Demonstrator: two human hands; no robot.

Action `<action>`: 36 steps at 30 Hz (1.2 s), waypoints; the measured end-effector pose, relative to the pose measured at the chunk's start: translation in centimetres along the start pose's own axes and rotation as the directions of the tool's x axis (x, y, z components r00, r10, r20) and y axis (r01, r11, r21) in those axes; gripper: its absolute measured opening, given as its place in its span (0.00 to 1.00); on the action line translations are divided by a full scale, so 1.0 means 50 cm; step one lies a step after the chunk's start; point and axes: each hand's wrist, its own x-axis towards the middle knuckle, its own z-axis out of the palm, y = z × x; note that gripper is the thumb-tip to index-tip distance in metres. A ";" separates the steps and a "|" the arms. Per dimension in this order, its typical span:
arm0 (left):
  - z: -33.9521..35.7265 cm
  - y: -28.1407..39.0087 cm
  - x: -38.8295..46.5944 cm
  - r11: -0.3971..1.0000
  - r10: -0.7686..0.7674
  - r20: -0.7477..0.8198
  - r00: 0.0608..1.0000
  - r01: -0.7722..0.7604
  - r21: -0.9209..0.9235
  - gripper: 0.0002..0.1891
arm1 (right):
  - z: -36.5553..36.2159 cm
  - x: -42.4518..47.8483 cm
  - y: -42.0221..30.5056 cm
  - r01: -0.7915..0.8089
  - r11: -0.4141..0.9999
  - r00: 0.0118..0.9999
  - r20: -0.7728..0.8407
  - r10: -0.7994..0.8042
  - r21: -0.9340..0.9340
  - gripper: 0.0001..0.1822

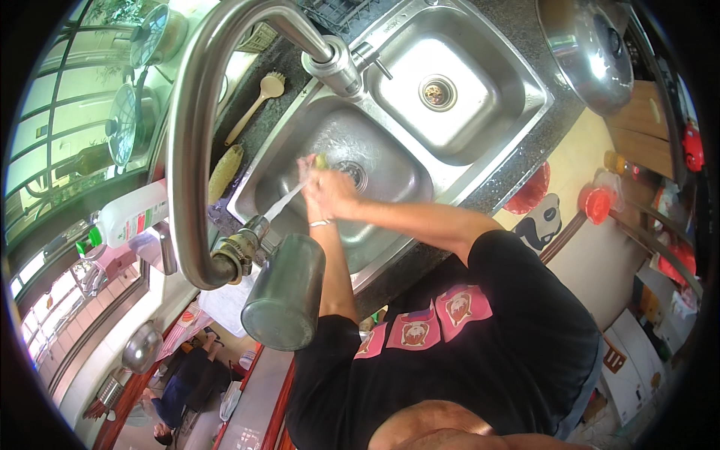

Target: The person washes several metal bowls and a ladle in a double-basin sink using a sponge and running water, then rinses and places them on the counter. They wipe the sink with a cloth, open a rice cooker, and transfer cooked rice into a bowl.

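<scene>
My left hand [308,173], with a pale band at the wrist, and my right hand [336,192] are pressed together over the left basin [388,180] of a steel double sink. A small yellow-green thing [321,161] shows between them at the fingertips. It seems to be in my left hand; blur and fingers hide most of it. My right hand lies over the left one, its inner side hidden. A stream of water [286,201] from the faucet nozzle [257,226] runs onto both hands. Partly behind my right hand is the basin's drain [353,175].
The curved steel faucet pipe [188,140] and a dark green cylinder [283,292] stand close by on the left. A dish brush [272,86], a loofah [225,173] and a white bottle [135,212] line the back. The right basin's drain [437,93] holds scraps. A person [188,388] is farther off.
</scene>
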 end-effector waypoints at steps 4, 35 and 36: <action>-0.057 -0.033 0.058 0.967 0.055 0.485 0.873 0.074 -0.243 0.15 | -0.011 0.038 0.013 -0.019 0.998 0.996 -0.084 0.015 -0.053 0.17; 0.102 0.061 -0.103 0.629 0.424 -0.135 0.895 -0.183 0.756 0.19 | -0.075 0.097 0.182 -0.720 0.325 0.674 0.504 0.541 0.613 0.28; 0.104 0.061 -0.102 0.744 0.409 -0.227 0.884 -0.179 0.644 0.19 | -0.061 0.080 0.158 -0.736 0.307 0.663 0.554 0.503 0.603 0.27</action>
